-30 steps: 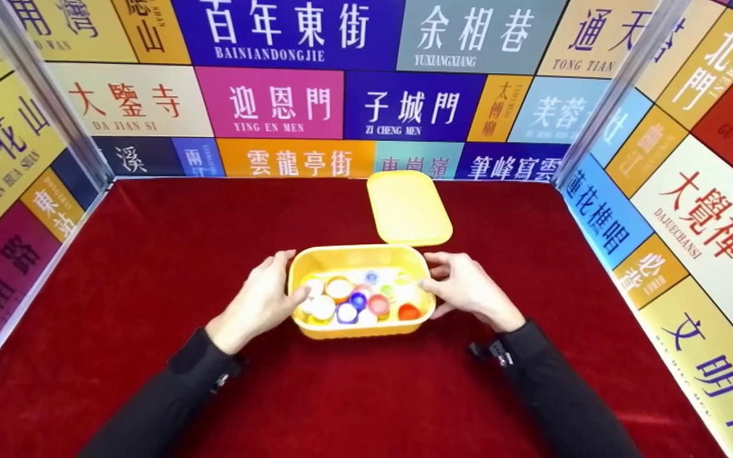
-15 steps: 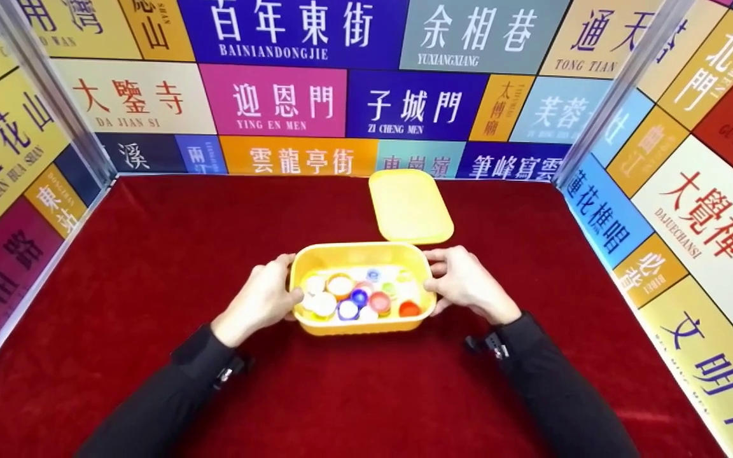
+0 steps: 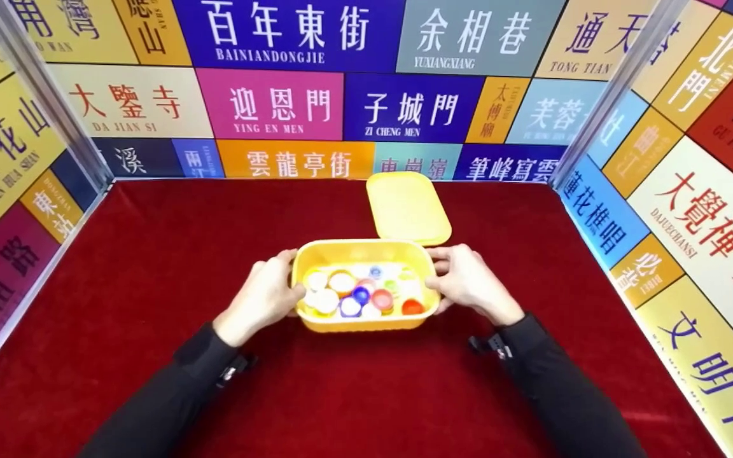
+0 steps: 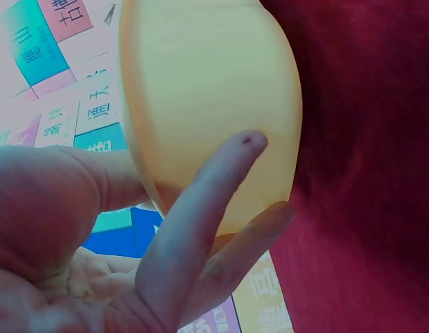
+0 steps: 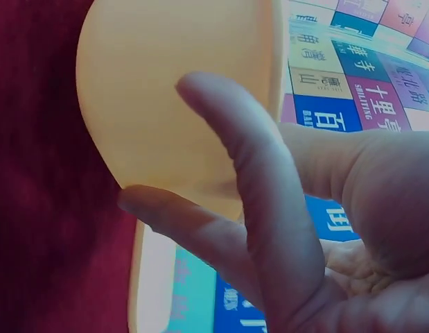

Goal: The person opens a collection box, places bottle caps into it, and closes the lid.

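Note:
A yellow plastic box with rounded corners is in the middle of the head view, its open top facing up. Several bottle caps in white, blue, pink, red and orange lie loose inside. My left hand grips the box's left end, thumb over the rim and fingers against the outer wall. At the opposite end my right hand holds it the same way. Both wrist views show fingers spread on the smooth end wall of the box, with the thumb reaching over the rim.
Just behind the box lies a flat yellow lid on the dark red cloth. Panels printed with coloured signs stand along the back and both sides, joined by metal corner posts.
The box has shifted slightly to the right and away from me, both hands going with it. My left thumb has drawn back a little at the rim. The lid stays put.

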Tool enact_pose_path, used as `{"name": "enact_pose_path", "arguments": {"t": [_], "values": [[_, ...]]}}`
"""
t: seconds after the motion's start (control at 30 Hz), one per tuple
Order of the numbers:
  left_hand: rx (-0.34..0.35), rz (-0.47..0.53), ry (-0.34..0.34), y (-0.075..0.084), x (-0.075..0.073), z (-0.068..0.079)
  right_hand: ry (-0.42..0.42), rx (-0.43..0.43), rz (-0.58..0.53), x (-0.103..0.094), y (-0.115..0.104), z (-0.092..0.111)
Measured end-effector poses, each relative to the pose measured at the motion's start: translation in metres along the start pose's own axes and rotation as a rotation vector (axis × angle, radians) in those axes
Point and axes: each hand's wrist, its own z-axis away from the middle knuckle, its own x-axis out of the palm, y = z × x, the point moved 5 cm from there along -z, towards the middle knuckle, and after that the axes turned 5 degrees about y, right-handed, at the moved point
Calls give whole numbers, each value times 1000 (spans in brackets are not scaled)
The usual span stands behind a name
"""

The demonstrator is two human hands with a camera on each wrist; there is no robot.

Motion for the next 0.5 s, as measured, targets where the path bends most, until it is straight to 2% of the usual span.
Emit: {"name": "enact_pose_path", "arguments": {"t": [0.1,0.17,0.3,0.37,0.5], "values": [[11,50,-27,3,5,0,33,12,42,-5,1,3],[17,42,-23,1,3,1,32,10,47,-2,-1,2],[32,-30,50,-4,-12,3,-5,-38,20,12,-9,-3],[61,-68,69,-2,-14,3,-3,-52,30,12,-10,-2],[87,-51,28,8,3,-1,20,-14,72,-9,-6,8]]}}
